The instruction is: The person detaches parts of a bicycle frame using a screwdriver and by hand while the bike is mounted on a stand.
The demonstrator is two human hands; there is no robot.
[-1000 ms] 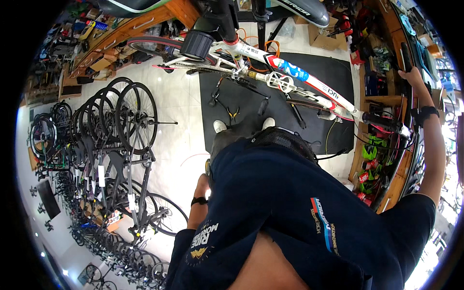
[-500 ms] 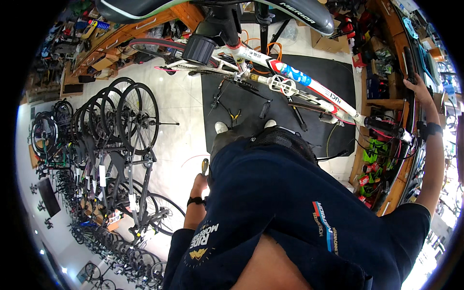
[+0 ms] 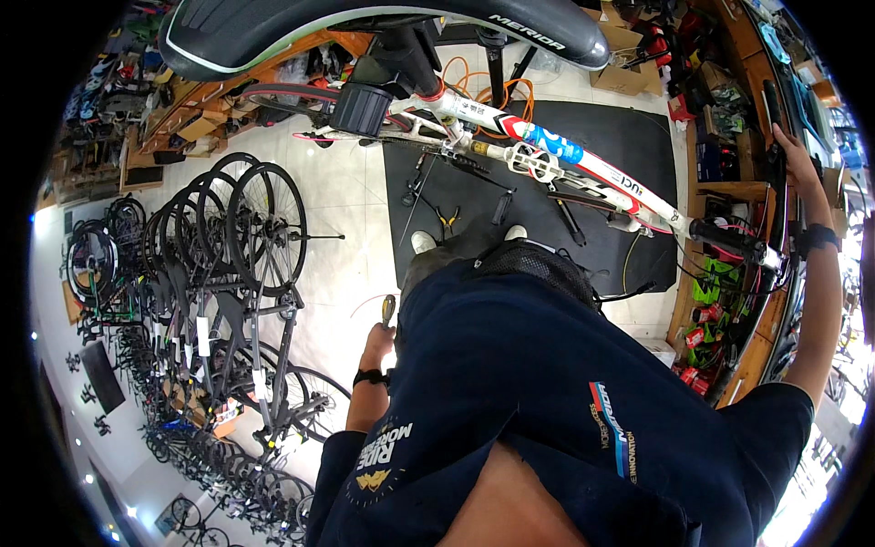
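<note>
A white bicycle with red and blue markings stands across the upper middle, its black saddle closest to the camera. Far to the right, my right hand is closed around the far end of the black handlebar. Low beside my left hip, my left hand grips a hand tool with a yellow-and-black handle; its working end cannot be made out. A thin reddish cable curves near that hand. Part of the frame is hidden behind the saddle and a black clamp.
A black mat lies beneath the bicycle, with yellow-handled pliers and other tools on it. Several dark bicycles line the left side. Wooden benches with parts run along the right and upper left. An orange cord loops behind the frame.
The view has shifted slightly, so the saddle looks larger and further left. My right hand remains at the handlebar, its fingers slightly repositioned. My left hand still holds the tool low.
</note>
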